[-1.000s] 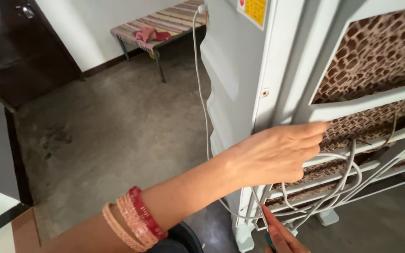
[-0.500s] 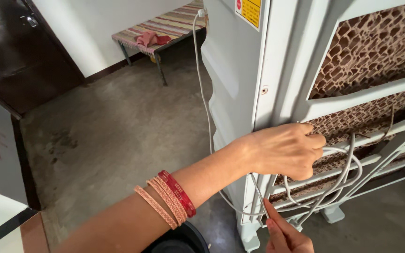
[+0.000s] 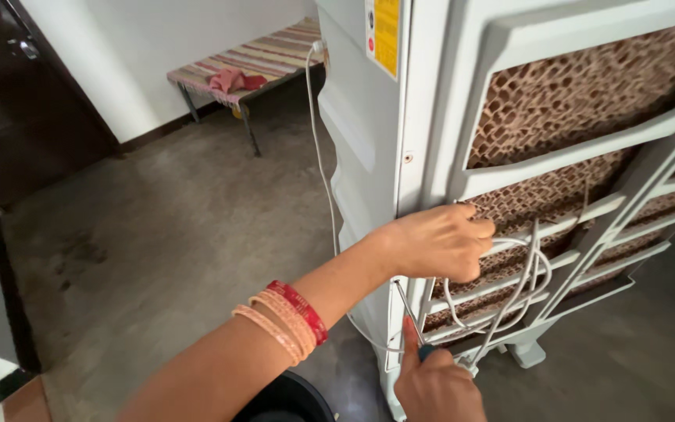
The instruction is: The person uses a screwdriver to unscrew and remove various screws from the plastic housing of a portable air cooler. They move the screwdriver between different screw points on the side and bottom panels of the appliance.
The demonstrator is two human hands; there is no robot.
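Note:
My left hand [image 3: 439, 246], with red and orange bangles on the wrist, is closed around loops of white cable [image 3: 526, 275] at the back grille [image 3: 564, 144] of a tall white air cooler [image 3: 361, 156]. Brown honeycomb padding [image 3: 587, 86] shows behind the grille's white slats. Low at the bottom edge, my right hand [image 3: 435, 387] grips a thin tool with a blue handle [image 3: 425, 352]. Its metal shaft [image 3: 406, 306] points up along the cooler's corner.
A second white cord [image 3: 318, 141] hangs down the cooler's side. A low bench with a striped cover [image 3: 263, 56] and a pink cloth [image 3: 232, 80] stands by the far wall. A dark door [image 3: 25, 109] is at left, and a black round object [image 3: 287, 400] lies below my arm.
My left hand went from flat and spread on the grille to curled around the cable loops. My right hand rose slightly with the tool.

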